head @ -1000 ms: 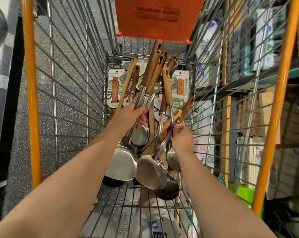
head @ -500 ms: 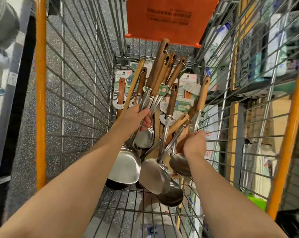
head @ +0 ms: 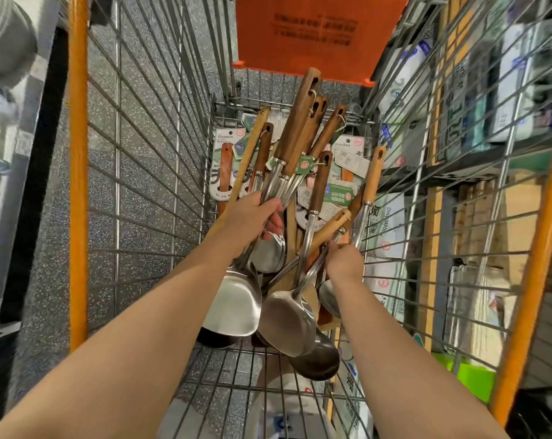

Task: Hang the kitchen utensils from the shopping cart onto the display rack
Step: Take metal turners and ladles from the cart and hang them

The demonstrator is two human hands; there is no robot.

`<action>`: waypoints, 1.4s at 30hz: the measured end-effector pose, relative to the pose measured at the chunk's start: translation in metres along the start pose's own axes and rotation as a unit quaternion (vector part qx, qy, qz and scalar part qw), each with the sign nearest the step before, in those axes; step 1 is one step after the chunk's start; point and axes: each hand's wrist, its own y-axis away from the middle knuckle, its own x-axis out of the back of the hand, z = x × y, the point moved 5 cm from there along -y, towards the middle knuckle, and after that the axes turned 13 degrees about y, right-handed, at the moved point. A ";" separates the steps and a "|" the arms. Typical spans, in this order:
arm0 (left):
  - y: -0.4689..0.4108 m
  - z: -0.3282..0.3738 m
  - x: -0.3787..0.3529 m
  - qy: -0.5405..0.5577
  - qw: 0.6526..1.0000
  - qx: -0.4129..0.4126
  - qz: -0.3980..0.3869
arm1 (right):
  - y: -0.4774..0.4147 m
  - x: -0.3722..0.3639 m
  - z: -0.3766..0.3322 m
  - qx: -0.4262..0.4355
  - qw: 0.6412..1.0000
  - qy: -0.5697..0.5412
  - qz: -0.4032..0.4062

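Two bare forearms reach down into a wire shopping cart (head: 78, 185); steel spatulas and ladles (head: 287, 321) with wooden handles lie heaped inside it, blades nearest the viewer; the left hand (head: 252, 213) is curled round a bundle of their steel shafts; the right hand (head: 344, 261) curls round a pale-handled ladle (head: 373, 175), its fingertips hidden; beyond, carded wooden utensils (head: 225, 160) lean at the far end, under an orange panel (head: 312, 36).
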 end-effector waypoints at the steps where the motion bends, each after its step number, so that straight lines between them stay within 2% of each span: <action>1: 0.000 0.002 0.000 0.001 1.000 -0.004 0.001 | -0.003 0.001 0.000 -0.023 0.999 -0.026 -0.016; 4: 0.000 0.002 0.000 0.004 1.000 -0.011 0.004 | -0.011 0.000 0.002 -0.046 0.995 -0.075 -0.050; 10: 0.000 -0.001 -0.005 0.018 1.000 -0.007 -0.008 | -0.008 0.001 0.005 -0.053 0.993 -0.101 -0.033; 20: 0.000 -0.006 -0.009 0.003 1.000 -0.004 -0.019 | 0.000 -0.011 0.015 -0.066 0.985 -0.148 -0.051; 26: 0.005 -0.009 -0.013 -0.004 1.000 0.012 -0.025 | 0.009 -0.014 0.011 -0.080 0.969 -0.217 -0.085; 28: 0.008 -0.010 -0.013 -0.001 0.999 0.020 -0.027 | 0.018 -0.008 0.007 -0.048 0.970 -0.225 -0.076; 33: 0.018 -0.011 -0.013 0.003 0.999 0.039 -0.037 | 0.045 0.027 -0.025 0.100 0.979 -0.178 -0.007; 39: 0.012 -0.007 -0.005 0.005 0.998 0.041 -0.041 | 0.063 0.046 -0.076 0.209 0.956 -0.186 -0.084; 42: 0.011 -0.003 -0.002 0.010 0.998 0.036 -0.042 | 0.068 0.056 -0.089 0.242 0.954 -0.154 -0.091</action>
